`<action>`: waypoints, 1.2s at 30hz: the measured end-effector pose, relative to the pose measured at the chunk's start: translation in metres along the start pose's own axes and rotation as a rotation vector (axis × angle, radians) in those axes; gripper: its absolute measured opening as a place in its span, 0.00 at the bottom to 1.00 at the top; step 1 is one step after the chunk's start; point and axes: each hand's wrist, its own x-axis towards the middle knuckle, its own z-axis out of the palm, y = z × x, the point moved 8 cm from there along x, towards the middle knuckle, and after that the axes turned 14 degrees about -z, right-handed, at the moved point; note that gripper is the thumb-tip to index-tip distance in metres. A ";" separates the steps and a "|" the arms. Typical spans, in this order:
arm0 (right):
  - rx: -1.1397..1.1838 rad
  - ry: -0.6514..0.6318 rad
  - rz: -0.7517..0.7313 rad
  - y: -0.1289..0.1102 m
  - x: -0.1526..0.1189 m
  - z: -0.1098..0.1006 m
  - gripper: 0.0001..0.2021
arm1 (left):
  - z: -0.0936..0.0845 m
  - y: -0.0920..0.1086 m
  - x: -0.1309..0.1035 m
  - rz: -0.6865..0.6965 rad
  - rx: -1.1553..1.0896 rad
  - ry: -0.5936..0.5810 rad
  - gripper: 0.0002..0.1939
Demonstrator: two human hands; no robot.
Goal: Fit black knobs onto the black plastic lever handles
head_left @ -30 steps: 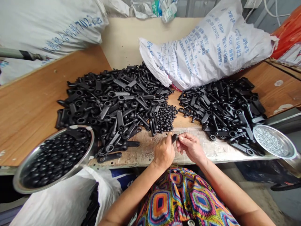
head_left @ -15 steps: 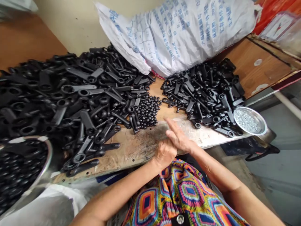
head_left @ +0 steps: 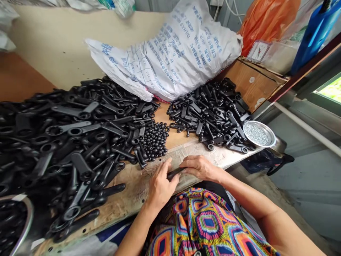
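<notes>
Low over the bench's front edge, both my hands close on one black plastic lever handle (head_left: 176, 173). My left hand (head_left: 160, 185) grips its left end between thumb and fingers. From the other side, my right hand (head_left: 201, 167) has its fingers wrapped over the right end, so that part is hidden. Just beyond my hands lies a heap of small black balls (head_left: 157, 140), some with holes. Left of these spreads a large pile of black lever handles (head_left: 80, 161), many with a ring-shaped end. A smaller pile of similar black parts (head_left: 207, 117) lies to the right.
A metal bowl of small silvery pieces (head_left: 258, 134) sits at the bench's right edge. Behind the piles leans a white printed sack (head_left: 170, 53), beside a wooden box (head_left: 255, 80). At lower left is the rim of a metal container (head_left: 28, 213) holding black parts.
My hands were pressed together over the front edge; now they are apart with a black lever handle visible between them. The camera view has shifted up and to the right.
</notes>
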 end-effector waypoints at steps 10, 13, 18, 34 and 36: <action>-0.651 0.614 0.192 0.049 -0.075 -0.181 0.08 | -0.090 -0.120 -0.044 -0.276 0.659 0.398 0.21; -0.686 0.543 0.207 0.059 -0.070 -0.200 0.08 | -0.083 -0.129 -0.048 -0.270 0.739 0.369 0.20; -0.607 0.303 0.257 0.076 -0.045 -0.223 0.14 | -0.088 -0.134 -0.051 -0.300 0.715 0.418 0.18; -0.603 0.212 0.056 0.044 -0.023 -0.136 0.08 | -0.112 -0.150 -0.057 -0.644 0.868 0.432 0.20; -0.516 0.144 0.004 0.048 -0.010 -0.101 0.09 | -0.110 -0.154 -0.057 -0.649 0.850 0.428 0.18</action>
